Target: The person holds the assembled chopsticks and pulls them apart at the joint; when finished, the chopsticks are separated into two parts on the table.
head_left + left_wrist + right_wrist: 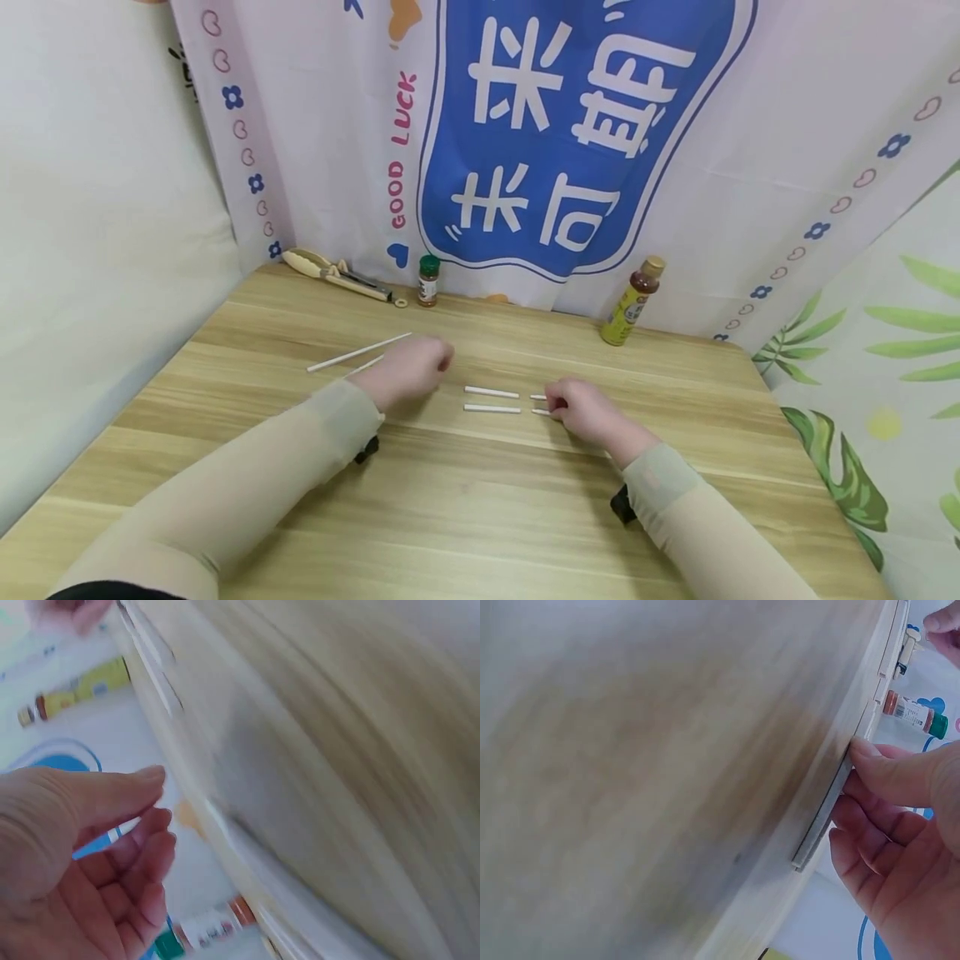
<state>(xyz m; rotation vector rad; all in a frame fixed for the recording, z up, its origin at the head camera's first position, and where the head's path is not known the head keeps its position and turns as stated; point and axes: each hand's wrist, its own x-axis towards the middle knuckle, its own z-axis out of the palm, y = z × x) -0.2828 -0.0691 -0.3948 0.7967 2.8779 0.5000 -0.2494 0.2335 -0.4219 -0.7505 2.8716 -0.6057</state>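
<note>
My right hand pinches a thin white stick low at the tabletop, thumb on the near side and fingers on the far side. Two short white ends poke out to the left of that hand in the head view. Left of these lie two white sticks, a far one and a near one, roughly parallel. The left hand hovers above the table with loosely curled fingers and holds nothing; a gap shows between thumb and fingertips in the left wrist view. Beside it lies a longer white stick, with another partly hidden behind the hand.
Along the back edge of the wooden table stand a small green-capped seasoning bottle and a yellow-labelled sauce bottle. Beige tongs and a small ring lie at the back left. A printed curtain hangs behind.
</note>
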